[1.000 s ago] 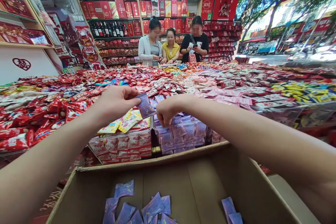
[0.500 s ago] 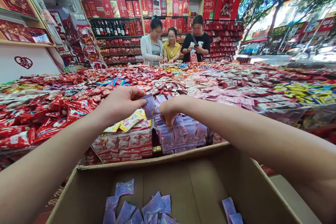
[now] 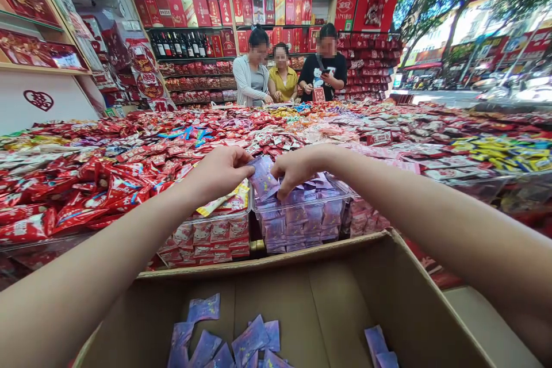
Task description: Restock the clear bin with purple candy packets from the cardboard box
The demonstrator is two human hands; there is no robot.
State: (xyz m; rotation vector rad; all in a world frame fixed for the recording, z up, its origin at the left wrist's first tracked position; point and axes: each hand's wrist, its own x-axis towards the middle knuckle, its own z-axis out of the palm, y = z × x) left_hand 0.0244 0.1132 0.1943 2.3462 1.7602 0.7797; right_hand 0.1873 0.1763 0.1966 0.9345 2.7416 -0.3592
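Note:
Between the thumb and fingers of my left hand (image 3: 226,173) is a purple candy packet (image 3: 264,178) with small yellow marks, held tilted above the bins. My right hand (image 3: 301,168) is curled at the packet's right edge, its fingertips against it; whether they also hold another packet is hidden. Below both hands is a clear plastic bin (image 3: 302,203) full of similar purple packets. An open cardboard box (image 3: 280,264) stands nearest me, with several purple packets (image 3: 250,340) loose on its bottom and a few more at its right side.
Left of the purple bin is a bin of pink-and-white cartoon packets (image 3: 215,236). Red packets (image 3: 116,190) heap up at the left, yellow-and-blue ones (image 3: 504,152) at the right. Three people (image 3: 282,77) stand behind the display, before shelves of bottles and red boxes (image 3: 190,11).
My left hand and its packet have moved slightly right. My right hand has lifted out of the purple bin and turned its fingers toward that packet. The box's contents look unchanged.

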